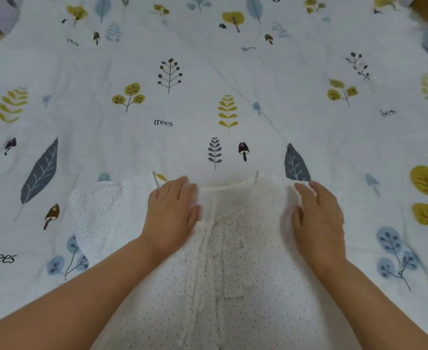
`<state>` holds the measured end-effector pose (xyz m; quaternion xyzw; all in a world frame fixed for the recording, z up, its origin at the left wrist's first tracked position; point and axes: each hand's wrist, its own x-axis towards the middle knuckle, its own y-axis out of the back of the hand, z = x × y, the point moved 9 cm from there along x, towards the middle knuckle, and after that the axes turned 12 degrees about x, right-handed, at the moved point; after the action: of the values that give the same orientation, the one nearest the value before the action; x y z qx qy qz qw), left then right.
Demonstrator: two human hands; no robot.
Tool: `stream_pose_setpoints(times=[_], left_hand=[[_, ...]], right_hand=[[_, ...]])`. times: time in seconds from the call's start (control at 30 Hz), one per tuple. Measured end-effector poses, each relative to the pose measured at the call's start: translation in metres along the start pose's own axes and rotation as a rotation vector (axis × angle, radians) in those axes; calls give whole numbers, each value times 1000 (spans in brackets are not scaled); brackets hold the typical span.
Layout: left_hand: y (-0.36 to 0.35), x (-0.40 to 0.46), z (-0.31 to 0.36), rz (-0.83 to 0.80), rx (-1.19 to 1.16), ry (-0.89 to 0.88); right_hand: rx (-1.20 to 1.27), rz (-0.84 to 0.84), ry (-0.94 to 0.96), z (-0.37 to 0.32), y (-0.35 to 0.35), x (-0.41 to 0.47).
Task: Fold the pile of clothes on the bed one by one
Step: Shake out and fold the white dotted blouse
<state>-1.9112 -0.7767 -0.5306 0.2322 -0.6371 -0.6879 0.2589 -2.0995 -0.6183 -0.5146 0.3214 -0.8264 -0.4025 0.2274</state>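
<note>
Both the left hand [172, 210] and the right hand [317, 213] press flat, fingers straight and gripping nothing, on the shoulders of a white dotted blouse [233, 274] spread unfolded on the bed [207, 84], so folding seems barely begun.

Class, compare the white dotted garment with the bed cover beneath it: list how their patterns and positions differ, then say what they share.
The dotted garment carries tiny dark specks; the bed cover carries large leaves, mushrooms and the word "trees". The garment lies on top, under the left hand and right hand; the cover spreads beneath, across the whole view. Both are white cloth, spread flat.
</note>
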Motion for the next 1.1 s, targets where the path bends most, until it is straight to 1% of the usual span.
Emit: stream_pose_setpoints(times=[0.03,0.1,0.13,0.27,0.33,0.37,0.4,0.43,0.47,0.5,0.57,0.63,0.67,0.8,0.83,0.9,0.97,1.0,1.03,1.1], left_hand=[[6,7,15,39,-26,-37],[13,23,45,51,-65,-91],[13,31,60,53,-76,-112],[7,65,119,30,-84,-171],[-2,80,143,-63,-127,-171],[-9,85,154,-154,-190,-161],[-18,88,163,-268,-312,-132],[-26,89,172,-384,-490,-79],[-34,89,179,-488,-664,-7],[-40,89,184,-564,-782,65],[-44,91,186,-640,-852,190],[-47,89,177,-671,-935,318],[-48,88,174,-693,-1001,352],[-45,84,165,-789,-1273,316],[-44,85,159,-789,-1308,312],[-44,89,142,-729,-1259,302],[-41,93,122,-589,-1059,272],[-38,95,113,-502,-933,255],[-32,96,105,-399,-804,238],[-15,95,99,-180,-559,153]], right_hand=[[-3,16,-88,16,10,3],[-17,-16,-271,48,21,8],[-19,-41,-334,61,24,10],[10,-176,-416,84,18,16],[40,-175,-381,85,17,21],[85,-146,-355,84,21,23],[147,-110,-346,83,25,22],[212,-86,-342,83,28,20],[265,-61,-331,81,32,18],[318,-38,-315,79,35,16],[420,4,-278,70,41,11],[493,16,-249,56,44,7],[533,12,-243,49,43,4],[701,-67,-246,13,29,-8],[739,-112,-251,5,21,-12],[803,-274,-281,-11,0,-21],[805,-489,-305,-22,-23,-32],[775,-524,-288,-24,-28,-36],[727,-467,-246,-24,-24,-34],[556,-173,-149,-18,-2,-27]])
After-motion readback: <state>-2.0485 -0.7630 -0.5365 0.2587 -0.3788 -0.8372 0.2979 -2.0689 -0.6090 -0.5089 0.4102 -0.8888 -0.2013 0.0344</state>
